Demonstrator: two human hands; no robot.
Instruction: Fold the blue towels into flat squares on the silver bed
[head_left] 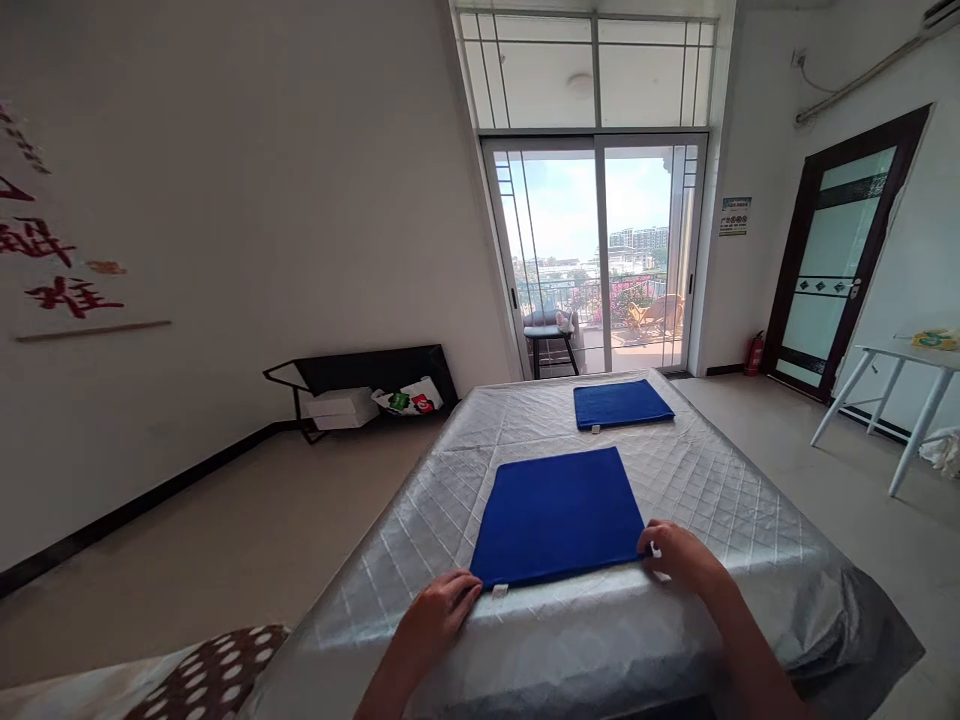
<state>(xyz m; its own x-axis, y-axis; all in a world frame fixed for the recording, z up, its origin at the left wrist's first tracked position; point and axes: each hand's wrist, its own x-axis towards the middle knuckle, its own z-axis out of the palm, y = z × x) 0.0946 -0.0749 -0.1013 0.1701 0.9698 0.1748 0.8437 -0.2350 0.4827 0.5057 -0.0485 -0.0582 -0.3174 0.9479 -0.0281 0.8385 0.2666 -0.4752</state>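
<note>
A flat, rectangular blue fabric piece (559, 515) lies smooth on the silver quilted cover (405, 560), with a small white tag at its near edge. My left hand (439, 610) is closed on its near left corner, fingers bent together. At the near right corner my right hand (679, 552) pinches the edge between thumb and fingers. Farther back lies a second blue fabric piece (622, 403), also flat and bearing a white tag; neither hand touches it.
Against the left wall stands a low black rack (367, 370) with a white box (341, 408) and a printed bag (411, 398). A white table (907, 352) is at the right. Brown dotted fabric (214, 670) lies at the lower left. Glass sliding doors (600, 260) are at the back.
</note>
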